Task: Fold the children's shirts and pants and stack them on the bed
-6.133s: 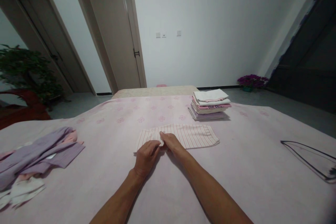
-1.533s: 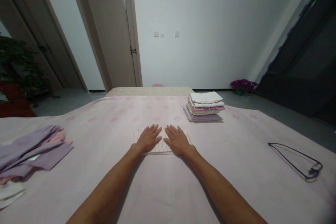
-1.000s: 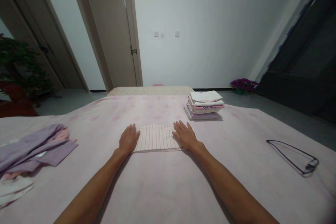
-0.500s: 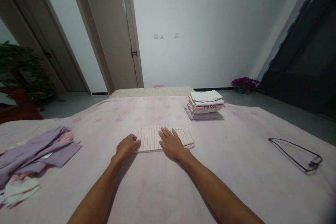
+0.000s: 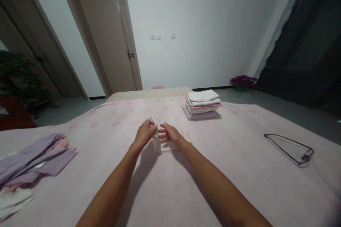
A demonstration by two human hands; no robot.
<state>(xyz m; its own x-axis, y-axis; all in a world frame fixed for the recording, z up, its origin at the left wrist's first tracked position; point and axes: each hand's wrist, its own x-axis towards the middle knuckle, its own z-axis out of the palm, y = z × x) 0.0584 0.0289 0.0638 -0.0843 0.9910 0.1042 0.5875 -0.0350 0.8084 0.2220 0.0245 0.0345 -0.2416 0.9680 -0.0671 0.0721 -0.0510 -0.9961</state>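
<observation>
A striped white-and-pink folded garment (image 5: 166,147) lies on the pink bed cover in front of me. My left hand (image 5: 145,132) pinches its left end and holds that part lifted, folded up toward the middle. Just right of it, my right hand (image 5: 170,135) hovers over the cloth with fingers apart, the palm turned to the left. The right part of the garment lies flat, partly hidden behind that hand. Whether the right fingertips touch the cloth is hard to see.
A stack of folded clothes (image 5: 202,105) stands beyond, to the right. Crumpled purple, pink and white clothes (image 5: 39,159) lie at the left. A black wire hanger (image 5: 289,147) rests on the pink bed cover (image 5: 234,184) at the right. A door (image 5: 106,39) is in the far wall.
My left hand has raised the garment's left end and brought it rightward. My right hand has come off its flat press on the cloth and turned on its side. The view has shifted slightly.
</observation>
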